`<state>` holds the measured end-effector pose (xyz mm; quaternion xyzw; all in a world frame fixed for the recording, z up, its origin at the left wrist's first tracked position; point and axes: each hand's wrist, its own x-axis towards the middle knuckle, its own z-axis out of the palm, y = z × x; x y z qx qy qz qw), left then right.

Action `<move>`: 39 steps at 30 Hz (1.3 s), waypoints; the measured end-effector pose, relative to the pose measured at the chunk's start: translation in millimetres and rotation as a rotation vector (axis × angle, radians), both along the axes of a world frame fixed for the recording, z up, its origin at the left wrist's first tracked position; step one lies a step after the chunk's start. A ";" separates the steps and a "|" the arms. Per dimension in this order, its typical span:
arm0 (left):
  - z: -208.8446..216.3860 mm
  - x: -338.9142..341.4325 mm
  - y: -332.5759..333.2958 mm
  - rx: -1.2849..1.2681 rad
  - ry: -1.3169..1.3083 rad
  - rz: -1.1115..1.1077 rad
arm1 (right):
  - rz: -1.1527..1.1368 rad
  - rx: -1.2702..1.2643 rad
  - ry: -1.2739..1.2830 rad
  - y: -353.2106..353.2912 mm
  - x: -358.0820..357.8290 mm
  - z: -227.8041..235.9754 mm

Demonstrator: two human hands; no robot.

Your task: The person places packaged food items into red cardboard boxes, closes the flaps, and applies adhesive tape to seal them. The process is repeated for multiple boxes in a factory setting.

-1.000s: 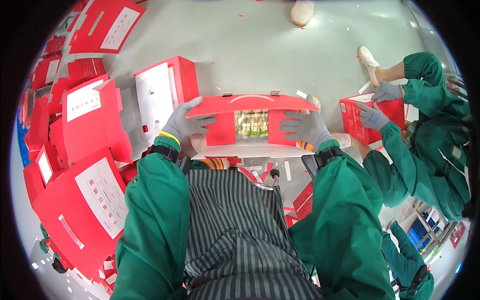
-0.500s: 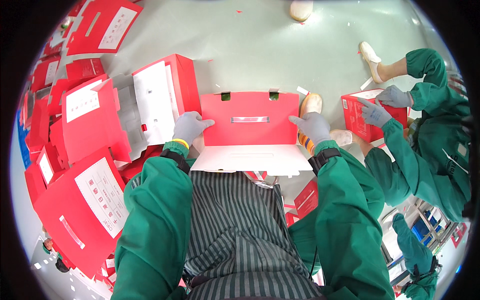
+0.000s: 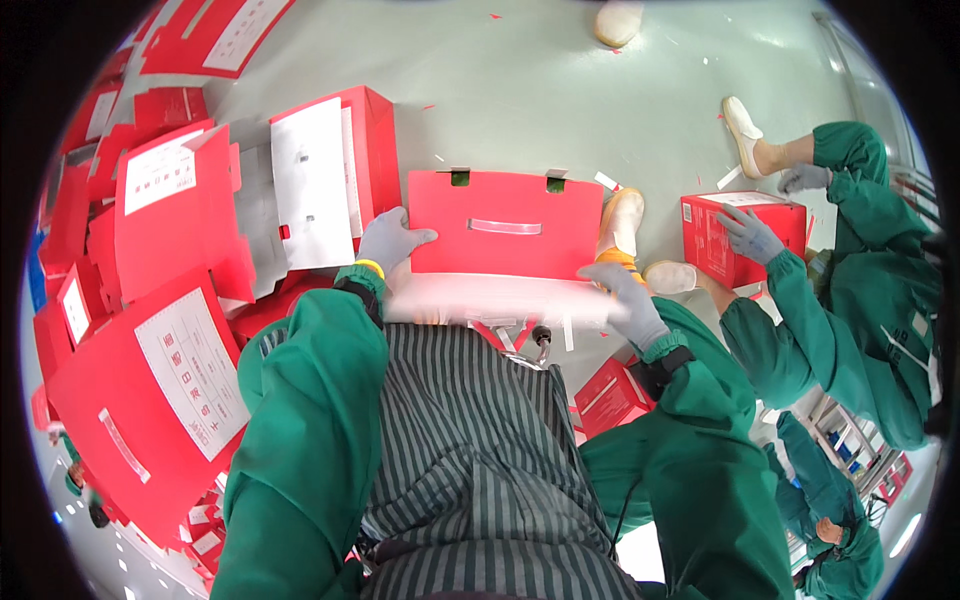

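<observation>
In front of my lap stands a red carton with a clear strip handle on its face and two dark slots along its far edge. Its white inner flap spreads toward me, blurred by motion. My left hand, in a grey glove, grips the carton's left edge, thumb over the red face. At the flap's right end is my right hand, also gloved, fingers stretched out toward the carton. Left of them an open red box with a white flap rests against other boxes.
Red cartons pile up on my left. A red box lies beside my right leg. To the right a co-worker in green has one gloved hand on a red box. Paper scraps dot the grey floor.
The white flap has begun to move and is smeared. My right hand has shifted down from the carton's right edge to the flap's end. The co-worker's farther hand has left the box.
</observation>
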<state>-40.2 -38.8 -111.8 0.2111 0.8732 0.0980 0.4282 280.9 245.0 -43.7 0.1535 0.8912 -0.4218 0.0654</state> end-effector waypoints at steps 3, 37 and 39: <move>-16.0 -4.9 -15.0 0.258 -0.155 0.169 | -0.727 -0.352 -0.348 -10.7 -21.4 -31.7; 5.7 70.7 30.9 0.123 -0.171 0.772 | 0.186 0.101 -0.032 -54.6 -108.3 18.1; 3.2 71.7 29.9 0.129 -0.117 0.745 | -0.029 0.189 0.100 -57.8 -140.5 8.8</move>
